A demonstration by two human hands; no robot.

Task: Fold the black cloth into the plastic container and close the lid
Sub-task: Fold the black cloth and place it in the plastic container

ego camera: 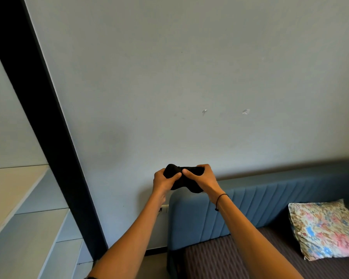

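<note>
The black cloth (186, 179) is bunched into a small bundle, held up in the air in front of the wall. My left hand (163, 181) grips its left side, thumb pressed on top. My right hand (203, 178) grips its right side, fingers curled over the top edge; a thin black cord circles that wrist. The two thumbs meet at the bundle's middle. No plastic container or lid shows in the head view.
A blue padded headboard (270, 206) runs below my hands, with a dark striped mattress (220, 260) and a floral pillow (324, 230) at right. White stepped shelves (28, 218) and a black vertical beam (48, 127) stand at left. A wall socket (164, 208) sits beside the headboard.
</note>
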